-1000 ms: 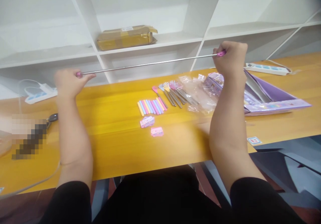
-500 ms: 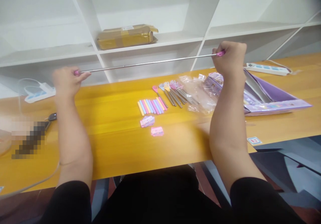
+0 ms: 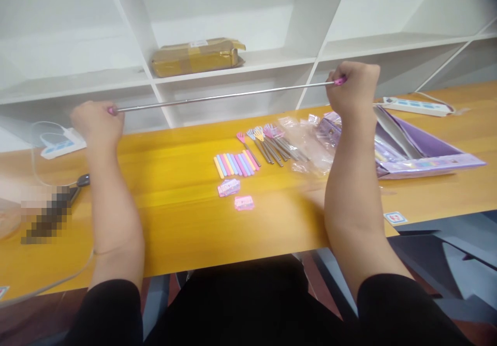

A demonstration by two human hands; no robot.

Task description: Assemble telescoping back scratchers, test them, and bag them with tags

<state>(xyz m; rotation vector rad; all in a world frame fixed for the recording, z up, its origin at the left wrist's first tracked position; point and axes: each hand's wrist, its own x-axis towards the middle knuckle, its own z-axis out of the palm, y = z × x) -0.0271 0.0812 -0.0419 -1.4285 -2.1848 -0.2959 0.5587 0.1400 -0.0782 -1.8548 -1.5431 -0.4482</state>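
Observation:
A telescopic back scratcher (image 3: 221, 96) with a thin metal rod is drawn out long above the table, tilted slightly up to the right. My left hand (image 3: 100, 124) is closed round its left end, where a bit of pink shows. The pink right end sits inside the fist of my right hand (image 3: 354, 87). Below lie several small hand-shaped scratchers (image 3: 267, 143) with metal rods, in pink, blue, yellow and purple. Beside them is a row of pastel tubes (image 3: 236, 164). Two small groups of pink and purple printed cards (image 3: 244, 202) lie nearer to me.
Clear plastic bags (image 3: 305, 141) and an open purple box (image 3: 435, 165) are on the right. Power strips (image 3: 419, 106) stand at both sides. A taped brown carton (image 3: 198, 59) rests on the white shelf behind the table (image 3: 186, 237).
My left hand has moved a little left and its thumb has folded in, with the rod reaching slightly farther left. My right hand has barely moved.

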